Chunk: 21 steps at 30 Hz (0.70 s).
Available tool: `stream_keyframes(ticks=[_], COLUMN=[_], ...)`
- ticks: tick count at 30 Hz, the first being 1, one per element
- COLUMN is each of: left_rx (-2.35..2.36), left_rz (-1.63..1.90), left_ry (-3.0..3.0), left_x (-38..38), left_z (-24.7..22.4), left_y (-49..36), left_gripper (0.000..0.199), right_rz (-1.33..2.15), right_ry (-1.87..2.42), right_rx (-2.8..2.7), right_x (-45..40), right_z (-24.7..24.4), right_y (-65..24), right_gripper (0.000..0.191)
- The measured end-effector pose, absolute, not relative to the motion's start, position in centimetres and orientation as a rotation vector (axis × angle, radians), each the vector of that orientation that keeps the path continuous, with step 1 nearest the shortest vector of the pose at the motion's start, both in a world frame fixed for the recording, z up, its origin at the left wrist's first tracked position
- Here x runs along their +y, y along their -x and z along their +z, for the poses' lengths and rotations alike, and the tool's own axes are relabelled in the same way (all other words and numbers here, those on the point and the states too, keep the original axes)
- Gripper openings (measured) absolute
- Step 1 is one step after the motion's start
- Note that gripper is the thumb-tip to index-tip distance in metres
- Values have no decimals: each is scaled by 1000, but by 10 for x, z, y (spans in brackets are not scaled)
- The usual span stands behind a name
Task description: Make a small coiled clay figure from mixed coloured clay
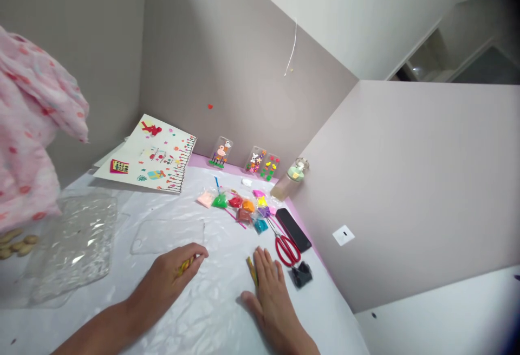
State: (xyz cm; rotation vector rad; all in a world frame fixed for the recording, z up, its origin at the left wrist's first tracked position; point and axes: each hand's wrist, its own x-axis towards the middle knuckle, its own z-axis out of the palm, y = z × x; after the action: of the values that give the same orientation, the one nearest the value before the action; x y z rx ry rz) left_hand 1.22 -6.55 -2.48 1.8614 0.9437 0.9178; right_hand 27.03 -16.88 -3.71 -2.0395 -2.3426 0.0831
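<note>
My left hand (173, 271) is closed around a lump of yellow and green clay (184, 266), just in front of a transparent phone case (170, 236) lying on the table. My right hand (272, 295) lies flat, palm down, with its fingers stretched forward. A thin roll of yellowish-green clay (252, 271) shows along the index finger side; whether part of it runs under the palm is hidden. Red-handled scissors (287, 251) and a packet of black clay (301, 275) lie to the right of that hand.
Bagged colored clay (244, 214) lies mid-table beside a black oblong object (293, 229). Decorated phone cases (221, 152) and a bottle (287, 181) stand along the wall. At left are a drawn-on board (158, 155), clear plastic trays (83, 241), peanuts (18, 245) and pink cloth (32, 127).
</note>
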Motion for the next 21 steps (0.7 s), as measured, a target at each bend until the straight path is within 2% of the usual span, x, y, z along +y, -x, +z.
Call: stream_keyframes(ticks=[5, 7, 10, 13, 16, 21], left_rx=[923, 934, 950, 949, 948, 955], left_rz=[914, 908, 899, 900, 910, 911], left_ry=[-1866, -1864, -1863, -1862, -1858, -1857], left_x=[-65, -65, -65, -66, -66, -67], left_z=[-26, -26, -25, -25, -26, -25], left_y=[-13, -12, -11, -10, -11, -11], left_gripper=[30, 29, 29, 29, 29, 30], right_rz=[240, 293, 442, 592, 555, 249], right_ry=[1731, 1759, 1938, 1915, 1874, 1888], right_rx=[-2491, -2437, -2162, -1805, -1661, -2037], right_x=[-170, -170, -171, -173, -167, -138], right_z=[-46, -47, -32, -8, 11, 1], right_y=[-252, -252, -279, -315, -335, -312], right_gripper=[105, 99, 79, 63, 58, 62])
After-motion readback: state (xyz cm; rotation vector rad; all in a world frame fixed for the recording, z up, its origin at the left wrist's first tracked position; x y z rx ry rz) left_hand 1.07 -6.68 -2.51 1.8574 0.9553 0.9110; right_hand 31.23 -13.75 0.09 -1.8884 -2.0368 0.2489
